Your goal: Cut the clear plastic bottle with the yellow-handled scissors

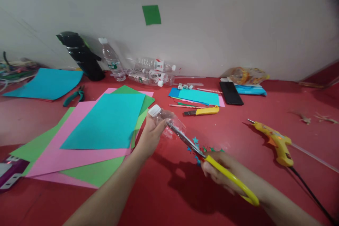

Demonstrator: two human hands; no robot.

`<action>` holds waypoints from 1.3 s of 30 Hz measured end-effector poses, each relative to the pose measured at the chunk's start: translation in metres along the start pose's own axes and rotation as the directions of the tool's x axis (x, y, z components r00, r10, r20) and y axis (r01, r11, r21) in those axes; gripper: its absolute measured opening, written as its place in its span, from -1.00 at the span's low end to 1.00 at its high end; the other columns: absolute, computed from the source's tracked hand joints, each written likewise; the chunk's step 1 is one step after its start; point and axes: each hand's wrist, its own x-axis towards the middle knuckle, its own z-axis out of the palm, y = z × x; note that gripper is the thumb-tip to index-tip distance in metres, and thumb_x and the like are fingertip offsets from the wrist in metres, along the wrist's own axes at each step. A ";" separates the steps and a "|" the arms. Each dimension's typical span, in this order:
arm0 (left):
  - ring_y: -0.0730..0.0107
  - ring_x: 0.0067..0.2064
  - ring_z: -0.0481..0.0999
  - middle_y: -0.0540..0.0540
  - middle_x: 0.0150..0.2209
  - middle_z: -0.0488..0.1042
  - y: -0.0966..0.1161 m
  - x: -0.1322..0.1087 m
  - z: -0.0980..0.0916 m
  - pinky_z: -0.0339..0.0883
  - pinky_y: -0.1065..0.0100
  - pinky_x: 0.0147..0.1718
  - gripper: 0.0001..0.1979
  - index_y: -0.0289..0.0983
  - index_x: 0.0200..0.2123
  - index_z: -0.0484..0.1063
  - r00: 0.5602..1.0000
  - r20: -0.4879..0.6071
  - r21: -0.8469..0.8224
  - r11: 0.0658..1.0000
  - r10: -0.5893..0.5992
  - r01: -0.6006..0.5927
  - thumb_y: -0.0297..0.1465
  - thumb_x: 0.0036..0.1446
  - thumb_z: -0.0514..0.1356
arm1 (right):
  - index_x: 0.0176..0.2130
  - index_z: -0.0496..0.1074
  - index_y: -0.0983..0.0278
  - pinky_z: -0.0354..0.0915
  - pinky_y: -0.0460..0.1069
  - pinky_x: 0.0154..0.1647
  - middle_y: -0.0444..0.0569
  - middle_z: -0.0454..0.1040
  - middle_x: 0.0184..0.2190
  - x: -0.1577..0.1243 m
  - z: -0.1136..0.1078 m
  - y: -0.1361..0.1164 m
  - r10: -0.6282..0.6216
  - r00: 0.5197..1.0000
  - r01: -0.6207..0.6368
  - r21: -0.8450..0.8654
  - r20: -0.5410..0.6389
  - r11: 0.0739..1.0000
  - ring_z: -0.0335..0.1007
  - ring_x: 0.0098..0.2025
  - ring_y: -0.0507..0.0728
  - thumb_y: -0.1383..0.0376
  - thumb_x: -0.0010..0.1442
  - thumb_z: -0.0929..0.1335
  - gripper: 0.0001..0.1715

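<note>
My left hand (150,135) is closed around a clear plastic bottle top (172,120) with a white cap (154,110); its lower part looks cut away. My right hand (215,169) grips yellow-handled scissors (230,178) whose blades point up and left. The blade tips reach the clear plastic close to my left thumb; whether they bite into it I cannot tell. Small blue and green paper stars (195,140) lie on the red table (159,197) just behind my right hand.
Coloured paper sheets (106,123) lie at left, near pliers (75,96). Plastic bottles (150,70) and a black flask (82,56) stand or lie along the wall. A yellow utility knife (202,111), a phone (231,93) and a corded glue gun (275,141) are at right.
</note>
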 end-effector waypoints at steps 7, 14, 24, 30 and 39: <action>0.33 -0.11 0.54 -0.04 -0.18 0.56 0.001 0.002 -0.001 0.33 0.28 -0.05 -0.74 -0.19 -0.19 0.33 1.000 -0.003 -0.021 1.000 0.020 -0.020 -0.40 0.06 0.31 | -0.44 0.12 0.19 -0.12 -0.20 -0.79 -0.38 0.01 -0.71 0.002 0.002 -0.001 0.030 0.999 -0.031 0.052 0.019 0.998 -0.15 -0.75 -0.13 -0.31 0.14 0.27 -0.35; 0.30 -0.13 0.54 -0.09 -0.19 0.55 0.003 0.001 0.002 0.35 0.26 -0.07 -0.77 -0.23 -0.21 0.34 0.998 0.034 0.052 0.997 0.049 -0.051 -0.40 0.08 0.31 | -0.45 0.14 0.20 -0.05 -0.19 -0.74 -0.34 0.03 -0.66 0.003 -0.002 0.012 -0.107 0.994 0.107 0.004 -0.002 0.994 -0.07 -0.70 -0.12 -0.21 0.20 0.29 -0.42; 0.22 -0.09 0.52 -0.13 -0.17 0.53 0.005 -0.004 0.006 0.34 0.20 -0.07 -0.78 -0.23 -0.21 0.33 0.997 0.041 0.109 0.992 0.066 -0.070 -0.34 0.10 0.28 | -0.46 0.15 0.21 -0.10 -0.20 -0.76 -0.34 0.01 -0.67 0.001 0.000 -0.002 -0.011 0.999 0.008 0.088 0.033 0.996 -0.13 -0.70 -0.12 -0.09 0.25 0.29 -0.50; 0.21 -0.07 0.51 -0.18 -0.13 0.51 0.005 -0.003 0.004 0.34 0.16 -0.05 -0.82 -0.24 -0.20 0.28 0.991 0.090 0.195 0.974 0.096 -0.112 -0.35 0.15 0.20 | -0.48 0.13 0.19 -0.10 -0.21 -0.82 -0.37 -0.01 -0.73 0.004 0.001 -0.004 0.124 0.992 -0.124 0.053 0.009 0.991 -0.17 -0.76 -0.12 -0.07 0.24 0.31 -0.51; 0.21 -0.07 0.51 -0.15 -0.15 0.50 0.000 -0.002 0.001 0.35 0.12 -0.04 -0.79 -0.23 -0.18 0.25 0.983 0.100 0.192 0.966 0.155 -0.172 -0.33 0.17 0.20 | -0.46 0.14 0.19 -0.06 -0.22 -0.84 -0.38 0.04 -0.74 0.000 0.002 -0.005 0.074 0.997 -0.075 0.040 0.008 0.996 -0.12 -0.79 -0.14 -0.30 0.09 0.29 -0.36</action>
